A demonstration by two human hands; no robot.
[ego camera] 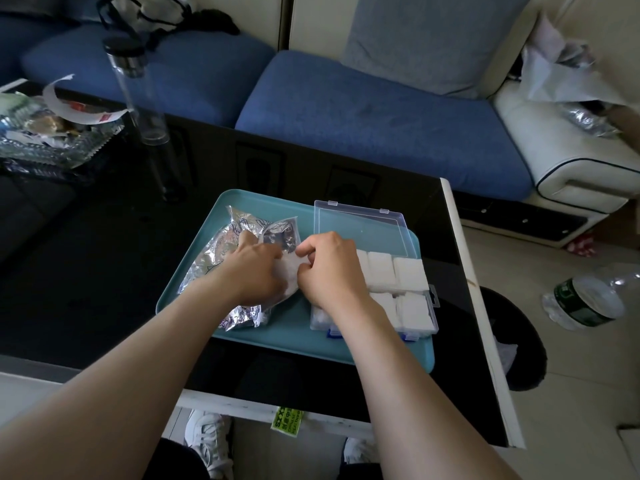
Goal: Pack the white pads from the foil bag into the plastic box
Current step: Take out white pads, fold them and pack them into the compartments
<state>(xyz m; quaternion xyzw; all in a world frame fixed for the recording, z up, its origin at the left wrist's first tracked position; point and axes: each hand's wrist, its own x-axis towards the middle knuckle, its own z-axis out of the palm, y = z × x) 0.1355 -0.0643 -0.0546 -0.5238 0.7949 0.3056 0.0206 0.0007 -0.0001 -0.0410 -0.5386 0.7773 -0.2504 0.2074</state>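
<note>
Head view, the only one. Landmark: the flat teal plastic tray (242, 344) on the glossy black worktop (104, 271).

On the tray's left half lies the crumpled silver foil bag (221, 261). On its right half sits the clear plastic box (424, 311), its lid (363, 226) laid open toward the tray's far edge. White square pads (408, 275) already fill the visible compartments on the box's right side in neat stacks; the left compartments are hidden under the right wrist.

Left hand (258, 271) rests on the bag near the tray's centre, fingers (247, 237) curled down onto the foil and what looks like a white bundle (289, 275) at the bag's mouth. Right hand (327, 268), just right of it, has fingers (304, 249) bent and pinched at the bundle's edge. Whether either hand has a firm hold, or merely presses, I cannot tell; the fingertips are tucked out of sight.

Judgement: a batch of pads is being drawn or separated at the bag's mouth, with most of the box already filled.

Risks:
- Thin pads may fan apart or drop onto the tray if only the edge is pinched.
- The light bag could drag along unless the left hand pins it.
- The right forearm passes over the box and could disturb the stacks.
- Overfilled compartments may stop the lid shutting.
</note>
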